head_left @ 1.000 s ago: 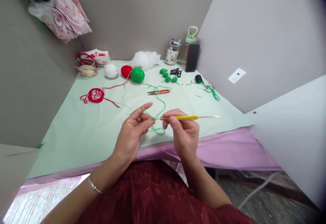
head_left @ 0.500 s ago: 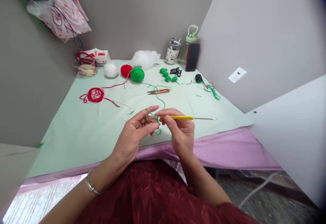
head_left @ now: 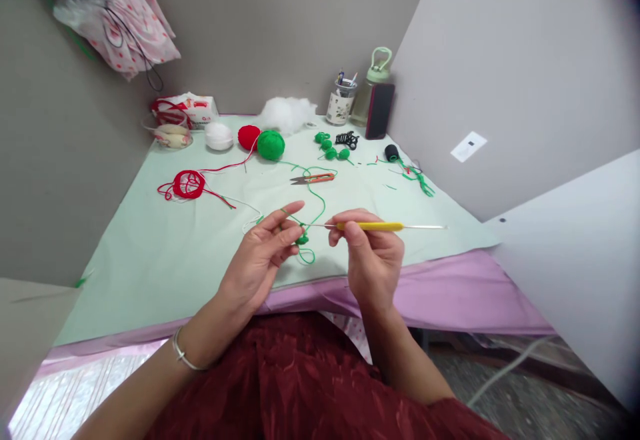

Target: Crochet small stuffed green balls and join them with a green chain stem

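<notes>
My left hand (head_left: 265,247) pinches a small green crochet piece (head_left: 302,239) between thumb and fingers, its index finger stretched out with green yarn over it. A loop of green yarn dangles below the piece. In my right hand (head_left: 373,250) is a crochet hook (head_left: 377,226) with a yellow handle, held level like a pencil. The hook's thin left end reaches the green piece; its other metal end points right. From the work, a strand of green yarn (head_left: 320,203) runs up past the orange-handled thread snips (head_left: 313,179) towards the green yarn ball (head_left: 271,145).
Behind lie a red yarn ball (head_left: 248,137), a white yarn ball (head_left: 219,136) and white stuffing (head_left: 287,115). A red yarn coil (head_left: 189,185) is at left. Small green pieces (head_left: 331,153), a black clip (head_left: 347,139), a phone (head_left: 380,112), a bottle (head_left: 363,97) and a pen cup (head_left: 340,107) stand or lie back right.
My right hand has moved right with the hook, away from my left hand. The left fingers have shifted slightly left, and more of the green piece shows.
</notes>
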The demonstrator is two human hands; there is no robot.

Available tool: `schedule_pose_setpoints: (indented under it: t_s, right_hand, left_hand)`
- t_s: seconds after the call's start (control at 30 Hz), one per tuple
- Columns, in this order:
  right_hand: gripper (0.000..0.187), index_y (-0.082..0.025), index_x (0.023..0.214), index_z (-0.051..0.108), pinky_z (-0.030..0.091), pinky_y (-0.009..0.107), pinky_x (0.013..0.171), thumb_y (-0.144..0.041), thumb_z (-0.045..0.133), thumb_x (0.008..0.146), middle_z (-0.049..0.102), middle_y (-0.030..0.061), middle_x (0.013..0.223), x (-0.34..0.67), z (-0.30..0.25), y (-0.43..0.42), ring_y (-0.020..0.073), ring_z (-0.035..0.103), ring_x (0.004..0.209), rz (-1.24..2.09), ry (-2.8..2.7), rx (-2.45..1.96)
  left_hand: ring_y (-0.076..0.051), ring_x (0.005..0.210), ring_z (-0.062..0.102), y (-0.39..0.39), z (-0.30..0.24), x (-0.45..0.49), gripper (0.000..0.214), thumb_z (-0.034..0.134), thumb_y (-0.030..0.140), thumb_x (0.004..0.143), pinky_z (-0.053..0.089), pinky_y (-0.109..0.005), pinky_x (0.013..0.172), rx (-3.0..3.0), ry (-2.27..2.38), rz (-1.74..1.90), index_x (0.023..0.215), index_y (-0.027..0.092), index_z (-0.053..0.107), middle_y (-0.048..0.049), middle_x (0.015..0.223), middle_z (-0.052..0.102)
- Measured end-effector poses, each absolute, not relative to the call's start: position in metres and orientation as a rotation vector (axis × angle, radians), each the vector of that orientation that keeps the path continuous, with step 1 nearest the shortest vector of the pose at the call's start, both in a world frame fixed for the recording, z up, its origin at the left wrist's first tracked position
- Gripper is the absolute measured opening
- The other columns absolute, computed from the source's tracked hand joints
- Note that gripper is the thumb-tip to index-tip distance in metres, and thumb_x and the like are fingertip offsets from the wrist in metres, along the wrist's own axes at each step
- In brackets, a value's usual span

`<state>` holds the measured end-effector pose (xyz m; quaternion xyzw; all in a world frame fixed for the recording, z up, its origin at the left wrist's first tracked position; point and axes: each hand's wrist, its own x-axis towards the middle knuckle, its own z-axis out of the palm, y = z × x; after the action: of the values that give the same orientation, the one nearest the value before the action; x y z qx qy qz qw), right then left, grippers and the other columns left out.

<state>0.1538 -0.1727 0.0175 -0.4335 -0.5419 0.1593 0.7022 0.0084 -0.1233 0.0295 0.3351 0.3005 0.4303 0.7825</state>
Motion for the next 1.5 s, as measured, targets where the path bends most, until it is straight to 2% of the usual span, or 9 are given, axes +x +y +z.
schedule_pose_setpoints:
  t_s: [0.1,0.23,0.4,0.6,0.93,1.13,1.23,1.33,1.5]
  right_hand:
    - [0.019,-0.025,0.106,0.076,0.058,0.033,0.069,-0.015,0.061,0.098,0.072,0.0043,0.092,0.149,0.013,-0.172,0.0164,0.068,0.078,0.216,-1.349,-1.003]
    - [0.028,-0.028,0.112,0.076,0.058,0.037,0.076,-0.011,0.065,0.094,0.074,0.0064,0.099,0.149,0.006,-0.172,0.0200,0.068,0.090,-0.087,-1.466,-1.022]
    - [0.017,-0.026,0.096,0.076,0.052,0.031,0.063,-0.023,0.059,0.100,0.067,0.0011,0.083,0.156,0.014,-0.169,0.0133,0.059,0.066,0.466,-1.059,-0.886]
    - [0.014,-0.025,0.097,0.078,0.056,0.032,0.075,-0.027,0.065,0.098,0.077,0.0027,0.093,0.152,0.019,-0.168,0.0158,0.067,0.080,0.581,-1.174,-0.966]
    - [0.032,-0.030,0.118,0.076,0.060,0.036,0.081,-0.011,0.066,0.094,0.075,0.0064,0.109,0.150,0.004,-0.175,0.0196,0.070,0.098,-0.142,-1.546,-1.044]
    - [0.019,-0.022,0.100,0.074,0.056,0.032,0.061,-0.025,0.056,0.102,0.071,0.0033,0.086,0.156,0.012,-0.172,0.0137,0.064,0.065,0.401,-1.153,-0.998]
    - [0.016,-0.025,0.102,0.076,0.059,0.033,0.066,-0.023,0.061,0.099,0.073,0.0048,0.093,0.151,0.011,-0.170,0.0164,0.068,0.075,0.262,-1.303,-1.031]
    - [0.022,-0.028,0.106,0.078,0.059,0.036,0.076,-0.014,0.066,0.094,0.074,0.0060,0.100,0.149,0.008,-0.172,0.0199,0.070,0.091,-0.030,-1.449,-1.029]
    - [0.016,-0.024,0.094,0.076,0.052,0.030,0.059,-0.024,0.060,0.099,0.069,0.0027,0.084,0.157,0.013,-0.170,0.0139,0.061,0.066,0.409,-1.052,-0.929]
  left_hand:
    - [-0.007,0.075,0.059,-0.128,0.028,0.013,0.055,0.087,0.019,0.076,0.049,-0.016,0.075,0.843,0.658,1.049,0.128,0.028,0.073,0.0058,0.077,0.064]
    - [-0.008,0.078,0.059,-0.130,0.025,0.013,0.052,0.088,0.025,0.076,0.048,-0.019,0.077,0.739,0.629,0.889,0.126,0.020,0.075,0.0014,0.082,0.068]
    - [-0.007,0.075,0.057,-0.126,0.027,0.007,0.040,0.088,0.021,0.076,0.045,-0.017,0.074,0.796,0.614,0.924,0.115,0.022,0.081,0.0029,0.077,0.063]
    - [-0.010,0.083,0.058,-0.128,0.023,0.009,0.047,0.086,0.021,0.078,0.045,-0.021,0.082,1.008,0.614,0.927,0.122,0.033,0.078,0.0039,0.085,0.067]
    - [-0.012,0.080,0.061,-0.126,0.022,0.014,0.046,0.088,0.026,0.075,0.047,-0.023,0.081,0.704,0.590,0.890,0.119,0.019,0.078,-0.0009,0.084,0.071]
    - [-0.008,0.072,0.058,-0.122,0.026,0.010,0.048,0.087,0.017,0.074,0.046,-0.018,0.073,0.720,0.607,0.908,0.121,0.021,0.077,0.0033,0.076,0.066]
    - [-0.008,0.076,0.060,-0.128,0.025,0.014,0.060,0.087,0.015,0.075,0.047,-0.019,0.080,0.812,0.609,1.020,0.131,0.028,0.071,0.0058,0.077,0.067]
    - [-0.010,0.078,0.061,-0.130,0.023,0.014,0.056,0.086,0.020,0.077,0.048,-0.021,0.080,0.751,0.594,0.915,0.130,0.023,0.072,0.0031,0.080,0.068]
    - [-0.008,0.071,0.057,-0.123,0.026,0.008,0.038,0.089,0.020,0.073,0.046,-0.019,0.069,0.715,0.615,0.863,0.110,0.019,0.081,0.0010,0.079,0.067]
